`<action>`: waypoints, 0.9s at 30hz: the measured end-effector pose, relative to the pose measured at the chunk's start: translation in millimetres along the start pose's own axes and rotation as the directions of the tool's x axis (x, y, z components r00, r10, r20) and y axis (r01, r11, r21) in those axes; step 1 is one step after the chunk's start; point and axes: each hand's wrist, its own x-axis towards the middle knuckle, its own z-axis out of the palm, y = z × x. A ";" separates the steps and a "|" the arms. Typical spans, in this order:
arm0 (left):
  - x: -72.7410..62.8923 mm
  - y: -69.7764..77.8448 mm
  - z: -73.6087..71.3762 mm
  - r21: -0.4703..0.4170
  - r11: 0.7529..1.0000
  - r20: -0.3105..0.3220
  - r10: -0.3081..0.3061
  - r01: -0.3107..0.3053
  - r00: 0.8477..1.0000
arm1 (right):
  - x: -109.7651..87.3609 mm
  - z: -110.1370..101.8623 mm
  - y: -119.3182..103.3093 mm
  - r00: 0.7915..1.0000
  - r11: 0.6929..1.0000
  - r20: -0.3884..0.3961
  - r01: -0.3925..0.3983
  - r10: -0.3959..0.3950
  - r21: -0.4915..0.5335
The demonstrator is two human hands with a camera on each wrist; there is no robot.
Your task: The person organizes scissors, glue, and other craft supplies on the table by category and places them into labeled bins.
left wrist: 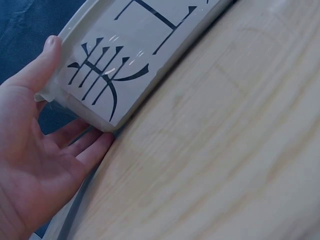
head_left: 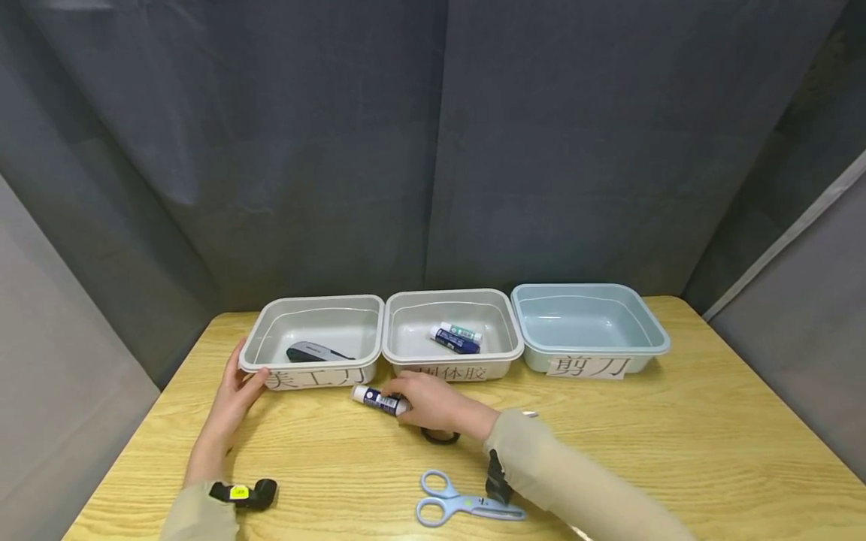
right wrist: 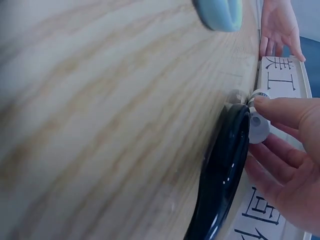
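My right hand (head_left: 433, 402) pinches a dark blue and white glue stick (head_left: 379, 400) by its right end, low over the table before the left and middle bins. In the right wrist view, thumb and fingers surround the glue stick's white end (right wrist: 258, 131). A black handle loop (head_left: 441, 437) shows under that hand; the rest of this tool is mostly hidden by the arm. My left hand (head_left: 233, 394) holds the front left corner of the left grey bin (head_left: 313, 300), thumb at the rim (left wrist: 42, 97). A grey and black box cutter (head_left: 314, 352) lies inside.
Two glue sticks, one blue (head_left: 456, 342) and one green (head_left: 463, 330), lie in the middle grey bin (head_left: 446, 295). A light blue bin (head_left: 588, 349) stands at the right. Light blue scissors (head_left: 449, 503) lie near the front, beside the right forearm. Dark curtains (head_left: 433, 150) hang behind.
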 end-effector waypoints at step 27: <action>-0.2 -1.7 0.0 0.004 1.000 -0.001 0.020 -0.020 1.000 | -8.6 5.7 -0.3 0.999 1.000 -0.031 0.008 -0.009 -0.019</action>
